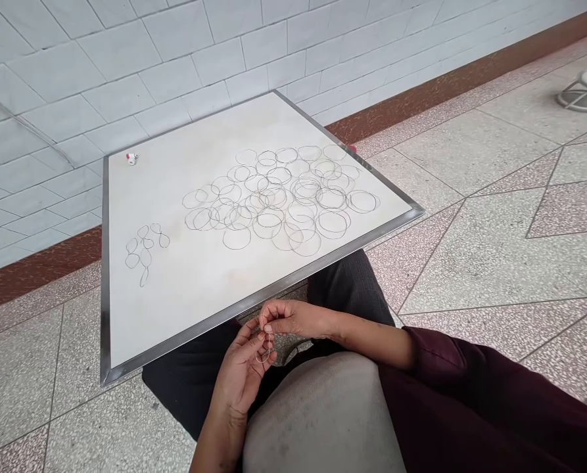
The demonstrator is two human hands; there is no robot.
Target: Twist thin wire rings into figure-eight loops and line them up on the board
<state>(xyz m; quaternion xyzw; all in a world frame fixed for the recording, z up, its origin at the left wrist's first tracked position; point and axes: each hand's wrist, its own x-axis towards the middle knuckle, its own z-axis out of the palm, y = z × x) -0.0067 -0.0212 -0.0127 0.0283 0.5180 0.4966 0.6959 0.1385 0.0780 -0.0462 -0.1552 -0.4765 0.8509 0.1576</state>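
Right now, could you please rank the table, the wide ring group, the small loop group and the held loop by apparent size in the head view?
1. Table
2. Wide ring group
3. Small loop group
4. Held loop, partly hidden

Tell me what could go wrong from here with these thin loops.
The small loop is thin and held in the fingers off the table, so if it slips, it may drop to the floor.

The big rings overlap heavily; picking one up could drag or tangle its neighbours.
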